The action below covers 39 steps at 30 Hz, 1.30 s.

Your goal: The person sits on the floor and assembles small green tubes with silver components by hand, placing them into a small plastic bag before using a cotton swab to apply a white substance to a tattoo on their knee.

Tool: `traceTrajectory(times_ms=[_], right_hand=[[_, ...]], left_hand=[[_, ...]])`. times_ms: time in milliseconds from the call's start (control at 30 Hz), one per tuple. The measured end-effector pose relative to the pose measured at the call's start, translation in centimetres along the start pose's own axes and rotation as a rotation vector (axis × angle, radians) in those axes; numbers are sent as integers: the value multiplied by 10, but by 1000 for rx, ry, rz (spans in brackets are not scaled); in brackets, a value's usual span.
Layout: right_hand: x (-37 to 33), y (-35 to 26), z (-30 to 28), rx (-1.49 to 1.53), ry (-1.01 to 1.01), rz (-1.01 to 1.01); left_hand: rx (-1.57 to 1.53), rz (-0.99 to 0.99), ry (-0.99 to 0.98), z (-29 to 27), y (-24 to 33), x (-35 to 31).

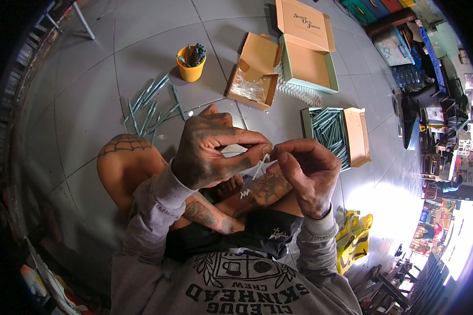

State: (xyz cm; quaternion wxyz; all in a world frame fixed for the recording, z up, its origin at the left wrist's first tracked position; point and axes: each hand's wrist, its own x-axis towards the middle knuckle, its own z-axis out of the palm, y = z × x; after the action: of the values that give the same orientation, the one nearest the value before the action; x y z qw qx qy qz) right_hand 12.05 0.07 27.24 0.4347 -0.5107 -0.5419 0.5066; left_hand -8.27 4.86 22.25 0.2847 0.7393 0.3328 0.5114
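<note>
My left hand (207, 147) and my right hand (315, 170) meet in front of me, above my crossed legs. Between their fingertips is a small, thin, clear-white plastic piece (260, 167), hanging downward. My left thumb and forefinger pinch its upper end. The fingers of my right hand curl in from the other side, thumb and forefinger at the same piece. Similar clear pieces (248, 87) lie in an open brown cardboard box (255, 50) beyond my hands. Several slim dark green pen-like sticks (150, 100) lie loose on the floor to the left.
A yellow cup (191, 72) holds more dark sticks. To the right, an open box (358, 136) is full of green sticks. Behind it stands an open green-sided box (310, 63) beside clear ridged plastic (297, 92). A yellow bag (355, 239) lies by my right side.
</note>
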Motion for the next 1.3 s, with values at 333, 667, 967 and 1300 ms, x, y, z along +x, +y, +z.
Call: traceTrajectory(times_ms=[333,667,967,1300], right_hand=[[1,3,7,-183,64,-33],[-1,-5,-2,74,-26,38],[0,-3,-2,-4,-18,8],[1,-1,-4,-48,-16,-26]], left_hand=[[-17,24,-27,3,-4,-5],[-83,-41,-39,-1,-1,-4],[-95,-71,-59,-2,-1,-4],[-71,-4,-19,-1,-5,-3]])
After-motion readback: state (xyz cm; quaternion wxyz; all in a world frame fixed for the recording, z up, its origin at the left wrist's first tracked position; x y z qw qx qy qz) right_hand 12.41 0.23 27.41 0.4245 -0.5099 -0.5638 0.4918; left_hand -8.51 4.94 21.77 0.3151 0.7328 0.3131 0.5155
